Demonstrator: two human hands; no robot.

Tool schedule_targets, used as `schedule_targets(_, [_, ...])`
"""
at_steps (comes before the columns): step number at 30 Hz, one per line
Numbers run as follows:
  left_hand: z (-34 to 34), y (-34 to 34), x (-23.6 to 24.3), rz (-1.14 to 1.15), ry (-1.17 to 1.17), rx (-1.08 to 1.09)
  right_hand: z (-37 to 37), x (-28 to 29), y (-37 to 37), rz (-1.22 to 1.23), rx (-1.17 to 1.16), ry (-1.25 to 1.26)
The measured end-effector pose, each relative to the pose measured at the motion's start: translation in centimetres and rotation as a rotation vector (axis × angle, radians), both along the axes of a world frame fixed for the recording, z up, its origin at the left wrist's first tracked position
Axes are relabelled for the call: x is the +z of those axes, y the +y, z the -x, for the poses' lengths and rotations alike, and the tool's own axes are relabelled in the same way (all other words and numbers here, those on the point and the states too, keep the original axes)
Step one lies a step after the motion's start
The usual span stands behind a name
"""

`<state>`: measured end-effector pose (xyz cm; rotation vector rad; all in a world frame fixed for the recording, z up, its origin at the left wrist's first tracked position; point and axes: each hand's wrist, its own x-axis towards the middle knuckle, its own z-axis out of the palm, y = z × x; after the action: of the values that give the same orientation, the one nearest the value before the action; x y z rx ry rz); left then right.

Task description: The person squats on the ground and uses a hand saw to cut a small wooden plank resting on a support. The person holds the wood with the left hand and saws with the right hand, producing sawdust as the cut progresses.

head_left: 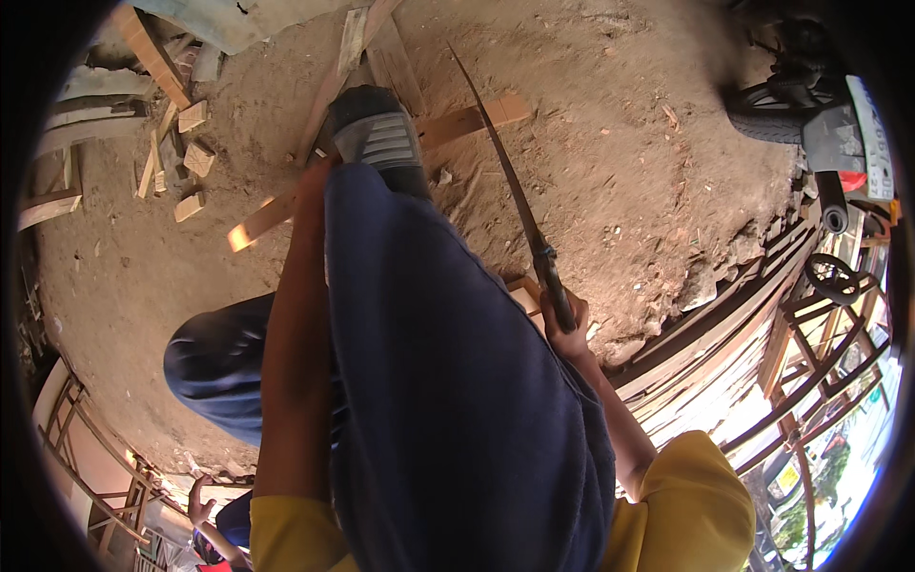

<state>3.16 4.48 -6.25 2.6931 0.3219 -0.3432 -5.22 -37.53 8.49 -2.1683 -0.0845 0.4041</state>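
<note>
My right hand (569,329) is closed round the dark handle of a machete (515,181). Its long narrow blade points away from me over the dirt and shows almost edge-on. My left arm reaches down along my bent leg. My left hand (317,179) is beside my shoe (377,138), near a wooden board (262,221); its fingers are mostly hidden by the leg and shadow. The shoe is over the board, and a length of wood (477,120) emerges on its other side. I cannot tell whether the left hand grips the board.
Several cut wood blocks (198,158) and a leaning plank (154,55) lie at the far left. Another plank (334,91) stretches beyond my shoe. Stacked boards (724,315) line the right, below a parked motorcycle (796,105). Another person's hand (200,500) shows at lower left.
</note>
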Motion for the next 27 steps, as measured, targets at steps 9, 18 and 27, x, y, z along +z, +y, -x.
schedule_targets(9, [0.5,-0.6,0.5,-0.004,0.011,-0.011,-9.8,-2.1,8.2,-0.251,-0.167,0.066])
schedule_targets(18, [0.7,-0.3,-0.1,0.004,-0.033,-0.004,1.5,0.8,-1.9,0.033,0.023,0.033])
schedule_targets(27, [1.3,-0.8,0.5,0.014,-0.024,-0.008,-9.2,0.1,6.7,-0.263,-0.123,0.119])
